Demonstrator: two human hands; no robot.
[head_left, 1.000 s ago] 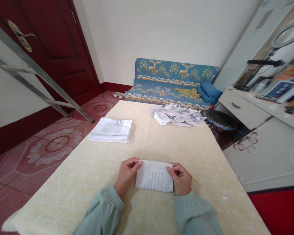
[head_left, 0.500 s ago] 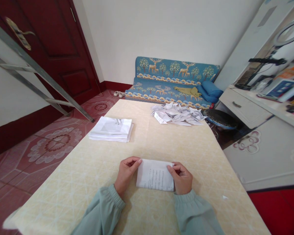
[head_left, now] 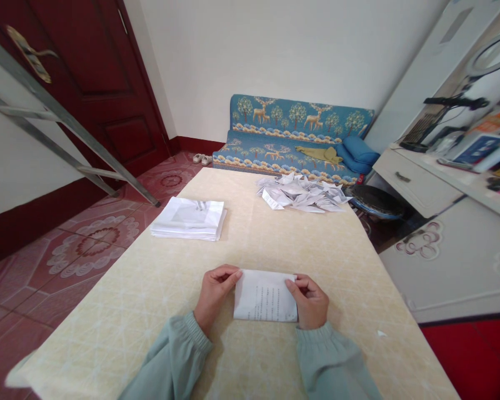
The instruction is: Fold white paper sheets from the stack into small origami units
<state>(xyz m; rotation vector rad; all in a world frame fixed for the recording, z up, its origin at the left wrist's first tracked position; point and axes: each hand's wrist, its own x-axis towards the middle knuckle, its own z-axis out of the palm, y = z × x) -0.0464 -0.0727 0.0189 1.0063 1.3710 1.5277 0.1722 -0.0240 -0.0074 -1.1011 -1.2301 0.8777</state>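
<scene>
Almost nothing has been changed over the last second: the printed paper sheet [head_left: 265, 299] is held at the near part of the patterned tablecloth [head_left: 250, 361], and only a very slight shift of its lower edge can be noticed, some of which may be caused by the camera's own movement. By this it is suggested that the sheet is being kept steady, as no new fold is seen. Its upper left corner is pinched by the left hand [head_left: 215, 295], between thumb and fingers; near its upper right corner it is gripped by the right hand [head_left: 312, 303] in the same manner.

The fingers behind the sheet are hidden, so its rear side and the number of layers cannot be told. The printed lines are too small to be read. Both sleeves [head_left: 173, 353] are cut off by the lower border.
</scene>
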